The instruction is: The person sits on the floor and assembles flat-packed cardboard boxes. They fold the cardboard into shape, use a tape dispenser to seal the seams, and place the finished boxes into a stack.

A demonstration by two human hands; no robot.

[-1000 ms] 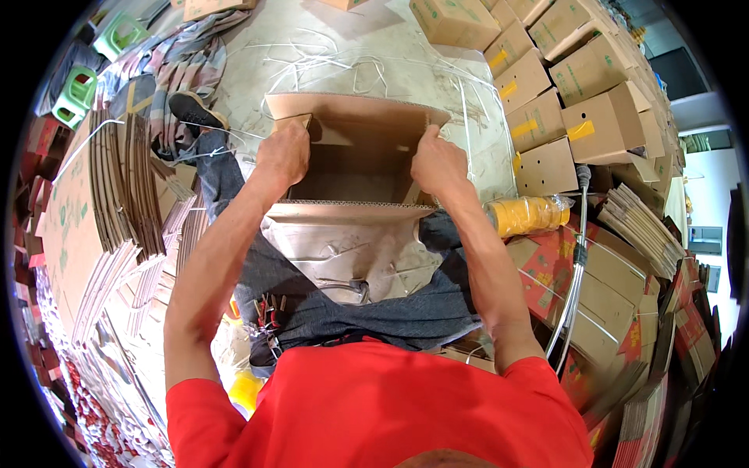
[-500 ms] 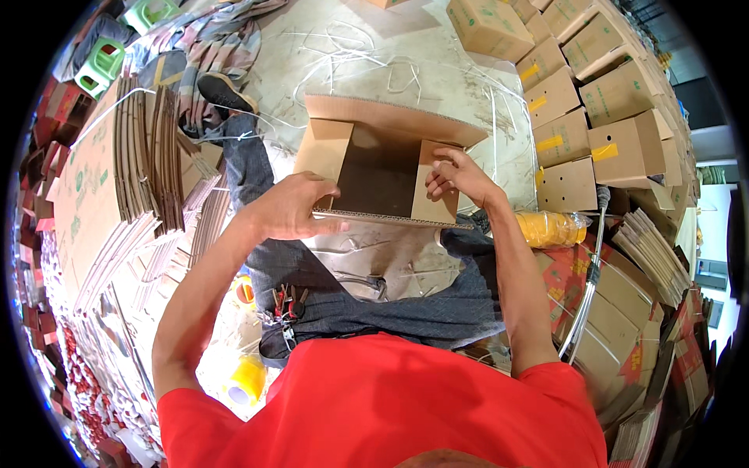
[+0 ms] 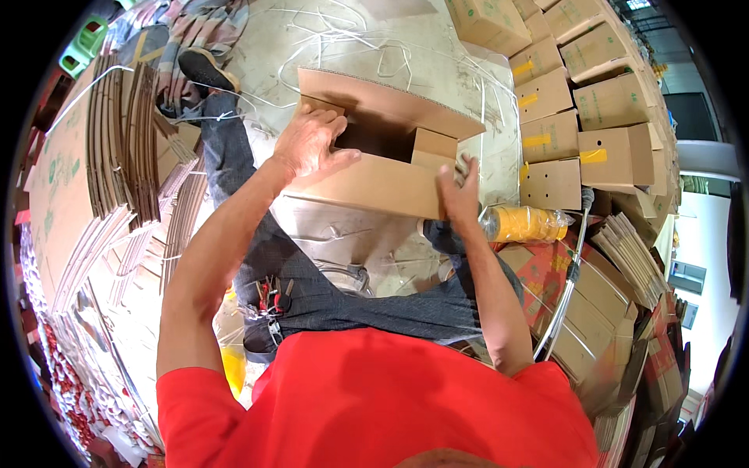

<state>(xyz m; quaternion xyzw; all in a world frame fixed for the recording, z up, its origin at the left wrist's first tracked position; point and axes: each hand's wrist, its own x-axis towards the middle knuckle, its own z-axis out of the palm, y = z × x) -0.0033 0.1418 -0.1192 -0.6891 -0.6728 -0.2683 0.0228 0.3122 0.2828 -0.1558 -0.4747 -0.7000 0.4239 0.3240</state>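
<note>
An open cardboard box (image 3: 367,186) rests on the floor between my legs, its far flap standing up and its dark inside partly in view. My left hand (image 3: 314,144) is bent over the box's left end, fingers on the short flap there and thumb stretched along the near edge. At the right near corner, my right hand (image 3: 460,191) holds the box with the thumb against the near panel and the fingers round the right end, slightly apart. The short right flap (image 3: 434,147) lies folded inward.
Stacked closed cartons (image 3: 546,136) line the right. Flattened cardboard (image 3: 117,148) stands bundled at the left. Rolls of yellow tape (image 3: 527,225) lie beside my right knee, near a metal rod (image 3: 566,292). Loose white strapping (image 3: 335,35) is strewn over the floor ahead.
My left hand has moved up onto the left flap. My right hand has come out of the opening down to the right near corner. The box's near panel now faces me more fully.
</note>
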